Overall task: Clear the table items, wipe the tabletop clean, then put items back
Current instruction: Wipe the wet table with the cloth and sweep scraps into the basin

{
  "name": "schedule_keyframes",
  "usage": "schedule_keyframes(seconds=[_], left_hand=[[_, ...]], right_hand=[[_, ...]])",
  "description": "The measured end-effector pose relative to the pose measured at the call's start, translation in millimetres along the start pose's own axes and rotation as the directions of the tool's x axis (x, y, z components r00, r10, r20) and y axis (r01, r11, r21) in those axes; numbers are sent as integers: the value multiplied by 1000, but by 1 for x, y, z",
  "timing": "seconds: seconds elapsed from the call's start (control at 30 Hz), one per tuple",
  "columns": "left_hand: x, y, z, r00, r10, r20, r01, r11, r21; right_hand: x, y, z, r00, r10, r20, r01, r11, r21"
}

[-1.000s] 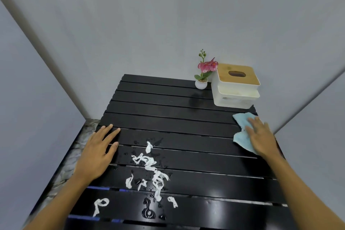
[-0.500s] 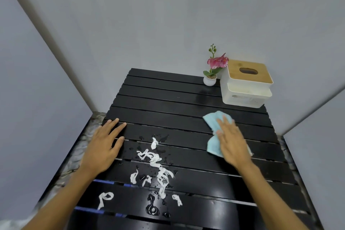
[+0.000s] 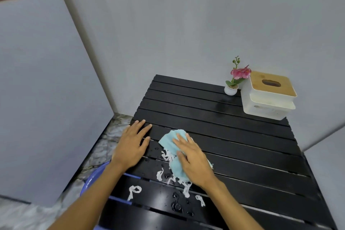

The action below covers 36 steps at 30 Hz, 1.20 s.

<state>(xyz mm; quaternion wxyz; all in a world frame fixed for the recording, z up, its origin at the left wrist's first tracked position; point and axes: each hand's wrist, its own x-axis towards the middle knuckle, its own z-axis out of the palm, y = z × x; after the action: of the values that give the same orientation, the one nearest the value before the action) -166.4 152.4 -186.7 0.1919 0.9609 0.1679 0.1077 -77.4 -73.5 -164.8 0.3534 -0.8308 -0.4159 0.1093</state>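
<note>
A black slatted table (image 3: pixel 233 136) carries a wet mess of white paper shreds (image 3: pixel 135 190) and water drops (image 3: pixel 176 205) near its front left. My right hand (image 3: pixel 194 160) presses flat on a light blue cloth (image 3: pixel 169 141), which lies over the shreds. My left hand (image 3: pixel 133 143) rests flat on the table's left edge, fingers apart, holding nothing. At the back right stand a small potted pink flower (image 3: pixel 234 78) and a white tissue box with a wooden lid (image 3: pixel 268 97).
Grey walls close in behind and on both sides of the table. A blue basin (image 3: pixel 93 179) sits on the marbled floor (image 3: pixel 110 136) under the table's front left corner.
My right hand has slid the blue cloth from the table's right edge leftward onto the shreds. The left hand has stayed at the left edge.
</note>
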Motion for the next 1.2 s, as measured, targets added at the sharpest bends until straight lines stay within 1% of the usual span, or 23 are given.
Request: schedule_keyframes(seconds=[0.03, 0.13, 0.2, 0.3, 0.47, 0.53, 0.63, 0.7, 0.77, 0.83, 0.9, 0.93, 0.97, 1.0, 1.03, 1.07, 1.1, 1.13, 1.2], left_hand=[[0, 0, 0, 1000, 3, 0, -3, 1000, -2], [-1, 0, -1, 1000, 3, -7, -3, 1000, -10], [-1, 0, -1, 1000, 5, -5, -5, 1000, -7], [-1, -2, 0, 1000, 9, 0, -9, 1000, 1], [-1, -1, -1, 1000, 10, -4, -10, 1000, 8], [-2, -1, -1, 1000, 10, -8, -10, 1000, 5], [-1, -2, -1, 1000, 16, -8, -16, 1000, 3], [-1, -3, 0, 1000, 18, -10, -18, 1000, 2], [-1, -3, 0, 1000, 18, -14, -18, 1000, -2], [-2, -1, 0, 1000, 16, -18, -16, 1000, -11], [-2, -1, 0, 1000, 14, -23, -15, 1000, -18], [-2, 0, 0, 1000, 17, -24, -17, 1000, -17], [-1, 0, 0, 1000, 19, -24, -19, 1000, -14], [-2, 0, 0, 999, 20, -26, -20, 1000, -10], [-1, 0, -1, 999, 20, -28, -20, 1000, -9], [-1, 0, -1, 999, 21, -29, -21, 1000, -9], [-1, 0, -1, 999, 19, -28, -19, 1000, -9], [-1, 0, -1, 999, 17, -28, -18, 1000, -10], [-1, 0, 0, 999, 16, -28, -17, 1000, -11]], right_hand=[[-2, -1, -1, 1000, 13, -9, -12, 1000, 26], [-4, -5, -4, 992, 55, -111, -42, 992, 121], [-4, -12, -9, 979, 124, -159, -89, 974, 210], [-4, -18, -21, 950, 256, -177, -164, 895, 415], [-13, -31, -57, 919, 352, -178, -191, 791, 581], [-21, -46, -79, 916, 367, -165, -168, 722, 671], [-40, -70, -121, 927, 334, -170, -73, 605, 793], [-55, -86, -154, 937, 288, -200, 13, 541, 841], [-69, -100, -185, 934, 244, -262, 104, 515, 851], [-80, -103, -212, 913, 246, -326, 149, 544, 826], [-89, -90, -231, 888, 280, -364, 118, 627, 770], [-93, -75, -236, 876, 313, -366, 44, 704, 708], [-97, -57, -237, 867, 342, -363, -74, 808, 584], [-100, -39, -233, 865, 364, -347, -220, 895, 389], [-103, -21, -225, 869, 380, -317, -334, 923, 192], [-107, -4, -213, 871, 395, -291, -405, 914, 28], [-111, 10, -197, 873, 412, -262, -445, 892, -77], [-116, 24, -181, 863, 451, -228, -489, 860, -149], [-125, 49, -151, 837, 508, -205, -546, 804, -235]])
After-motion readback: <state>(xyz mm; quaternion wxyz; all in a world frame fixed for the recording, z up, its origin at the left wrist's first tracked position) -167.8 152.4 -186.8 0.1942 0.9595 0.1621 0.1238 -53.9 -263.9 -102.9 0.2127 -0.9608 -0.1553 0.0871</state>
